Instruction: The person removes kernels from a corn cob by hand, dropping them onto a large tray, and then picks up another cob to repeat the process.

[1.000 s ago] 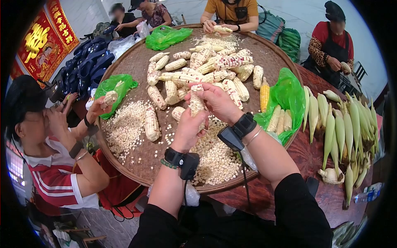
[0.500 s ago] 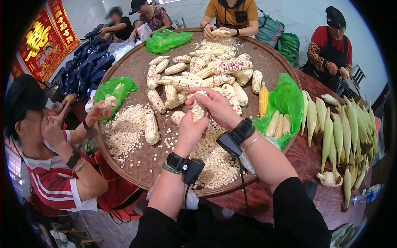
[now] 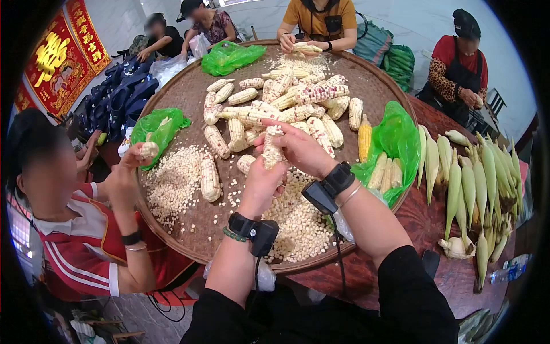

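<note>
A corn cob (image 3: 272,148), partly stripped of kernels, stands upright between my two hands above the near half of a round woven tray (image 3: 192,241). Wrapped round its lower end is my left hand (image 3: 264,184). My right hand (image 3: 305,150) grips the cob from the right side, its fingers behind and over the upper part. Loose kernels (image 3: 301,226) lie heaped on the tray beneath my hands. Just beyond them is a pile of husked white and purple-speckled corn cobs (image 3: 286,103).
A green plastic bag (image 3: 395,143) with several cobs sits at the tray's right edge. Unhusked corn (image 3: 475,178) covers the red table (image 3: 424,229) further right, near a plastic bottle (image 3: 509,272). A co-worker (image 3: 91,229) sits close on the left holding a cob; others sit around the tray.
My hands have turned slightly, and more of the cob's upper end shows between them. The co-worker on the left has lowered a hand from the face towards their cob.
</note>
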A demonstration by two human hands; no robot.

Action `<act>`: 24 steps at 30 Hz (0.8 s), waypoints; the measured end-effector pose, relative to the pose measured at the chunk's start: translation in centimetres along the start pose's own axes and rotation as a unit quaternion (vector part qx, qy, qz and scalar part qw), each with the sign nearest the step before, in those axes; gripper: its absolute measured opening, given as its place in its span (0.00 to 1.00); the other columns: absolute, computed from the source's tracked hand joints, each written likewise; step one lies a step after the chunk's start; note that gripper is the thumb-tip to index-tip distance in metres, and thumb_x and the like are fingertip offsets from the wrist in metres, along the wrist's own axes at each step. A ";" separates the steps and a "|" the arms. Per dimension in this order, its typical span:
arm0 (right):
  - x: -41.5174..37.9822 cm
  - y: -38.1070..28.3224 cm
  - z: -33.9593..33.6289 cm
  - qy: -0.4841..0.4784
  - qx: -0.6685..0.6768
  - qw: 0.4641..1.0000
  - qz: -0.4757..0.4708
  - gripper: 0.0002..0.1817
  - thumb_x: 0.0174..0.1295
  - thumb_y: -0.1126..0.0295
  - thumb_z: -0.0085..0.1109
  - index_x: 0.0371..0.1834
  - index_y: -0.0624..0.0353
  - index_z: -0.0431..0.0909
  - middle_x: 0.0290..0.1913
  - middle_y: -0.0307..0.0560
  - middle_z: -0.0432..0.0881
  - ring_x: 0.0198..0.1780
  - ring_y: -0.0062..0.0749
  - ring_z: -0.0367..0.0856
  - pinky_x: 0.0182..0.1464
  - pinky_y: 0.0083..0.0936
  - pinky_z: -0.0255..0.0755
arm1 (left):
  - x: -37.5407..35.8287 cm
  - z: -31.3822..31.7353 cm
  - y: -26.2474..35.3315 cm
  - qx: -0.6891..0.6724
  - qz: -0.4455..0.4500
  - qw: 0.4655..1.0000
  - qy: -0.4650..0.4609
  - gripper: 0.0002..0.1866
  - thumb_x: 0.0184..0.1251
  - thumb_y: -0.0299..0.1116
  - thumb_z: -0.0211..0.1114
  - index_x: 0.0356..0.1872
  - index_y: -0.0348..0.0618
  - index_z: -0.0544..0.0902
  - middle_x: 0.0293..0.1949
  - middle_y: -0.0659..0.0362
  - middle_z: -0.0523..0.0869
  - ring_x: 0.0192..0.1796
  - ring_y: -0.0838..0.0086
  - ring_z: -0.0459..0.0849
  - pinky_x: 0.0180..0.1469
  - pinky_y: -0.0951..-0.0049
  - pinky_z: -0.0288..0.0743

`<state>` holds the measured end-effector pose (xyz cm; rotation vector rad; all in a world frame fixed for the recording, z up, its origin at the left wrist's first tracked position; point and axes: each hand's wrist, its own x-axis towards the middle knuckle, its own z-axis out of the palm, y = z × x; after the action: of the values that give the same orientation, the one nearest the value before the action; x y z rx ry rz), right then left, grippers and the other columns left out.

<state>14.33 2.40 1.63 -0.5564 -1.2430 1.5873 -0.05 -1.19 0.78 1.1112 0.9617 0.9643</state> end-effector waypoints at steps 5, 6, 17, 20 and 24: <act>-0.4 -0.7 0.4 -0.023 0.060 0.998 -0.006 0.26 0.68 0.71 0.47 0.69 0.65 0.61 0.51 0.53 0.80 0.53 0.34 0.79 0.59 0.29 0.72 | 0.2 0.1 -0.1 0.029 0.017 0.999 0.008 0.09 0.64 0.29 0.61 0.43 0.45 0.73 0.27 0.66 0.77 0.23 0.84 0.74 0.18 0.82 0.63; -0.3 -0.7 0.4 -0.024 0.060 0.998 -0.006 0.26 0.68 0.71 0.47 0.69 0.65 0.61 0.51 0.53 0.80 0.53 0.34 0.79 0.59 0.29 0.72 | 0.2 0.2 -0.2 0.054 0.029 0.998 0.014 0.09 0.64 0.29 0.61 0.42 0.45 0.74 0.26 0.66 0.77 0.21 0.84 0.73 0.17 0.82 0.64; 0.0 0.2 0.2 -0.011 0.015 0.999 -0.037 0.22 0.74 0.66 0.48 0.68 0.63 0.64 0.48 0.50 0.80 0.50 0.30 0.78 0.57 0.28 0.71 | 0.0 0.2 0.0 0.077 0.026 0.997 0.013 0.08 0.64 0.31 0.62 0.41 0.44 0.74 0.26 0.66 0.77 0.21 0.84 0.73 0.18 0.82 0.64; 0.1 0.3 0.2 -0.012 0.015 0.999 -0.034 0.23 0.73 0.68 0.46 0.70 0.63 0.61 0.49 0.50 0.80 0.50 0.30 0.78 0.57 0.27 0.71 | 0.0 0.1 0.1 0.060 0.012 0.998 0.009 0.07 0.65 0.31 0.61 0.41 0.45 0.74 0.27 0.66 0.77 0.23 0.84 0.73 0.18 0.83 0.64; -0.2 -0.2 0.5 0.000 0.012 1.000 -0.022 0.25 0.72 0.70 0.46 0.71 0.62 0.59 0.50 0.50 0.80 0.50 0.30 0.78 0.57 0.25 0.71 | 0.3 -0.1 -0.4 0.041 -0.011 0.999 0.009 0.07 0.65 0.30 0.61 0.42 0.46 0.74 0.27 0.66 0.77 0.23 0.85 0.73 0.18 0.83 0.63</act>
<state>14.07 1.96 1.93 -0.5103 -1.2264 1.5633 -0.02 -0.92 0.29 1.1584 1.0342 0.9252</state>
